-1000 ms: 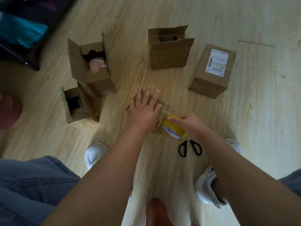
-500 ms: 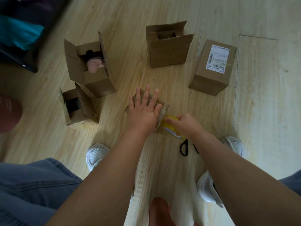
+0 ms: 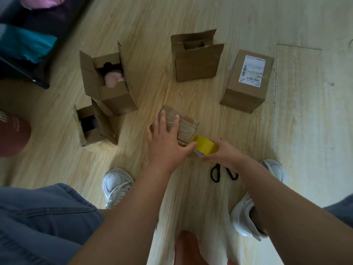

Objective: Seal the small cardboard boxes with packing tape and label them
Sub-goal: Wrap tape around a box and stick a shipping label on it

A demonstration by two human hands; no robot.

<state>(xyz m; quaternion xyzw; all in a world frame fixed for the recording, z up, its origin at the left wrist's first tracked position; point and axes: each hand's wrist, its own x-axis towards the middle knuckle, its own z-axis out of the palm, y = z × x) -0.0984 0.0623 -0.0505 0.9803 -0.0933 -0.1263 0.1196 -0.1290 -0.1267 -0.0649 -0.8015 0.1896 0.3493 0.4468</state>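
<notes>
Head view, left to right.

Low-left box [image 3: 95, 129]: on the floor [image 3: 305, 131], flaps open, dark inside, unsealed. Pink-item box [image 3: 114, 98]: just behind it, flaps up, something pink inside, unsealed. Low risk here, though a wide left elbow swing could clip a flap.

Left hand [image 3: 166, 144]: fingers straight and spread, flat on the box [image 3: 186, 127]. It holds nothing and just presses down, with the thumb reaching toward the tape [image 3: 206, 145]. The box sits centre floor, closed, near the two open ones. Can't tell if any tape is on it yet. Risk: a flat palm pins it by friction only. A hard pull on the tape could slide or tip a light box, so the strip lands skewed or wrinkled.

Far box [image 3: 196, 67]: flaps up, unsealed, well apart from the hands.

Tape: yellow roll, touching the box's near corner. Right hand [image 3: 223, 154]: fingers curled round the roll, gripping it. Risk: the free end could fold onto itself or stick to the left thumb, which lies right against the roll.

Scissors [image 3: 223, 172]: on the floor just below the right wrist, untouched. Risk: cutting needs a free hand. Letting go of box or roll could slacken the strip or let it spring back.

Labelled box [image 3: 248, 88]: closed, label on top, looks done.
</notes>
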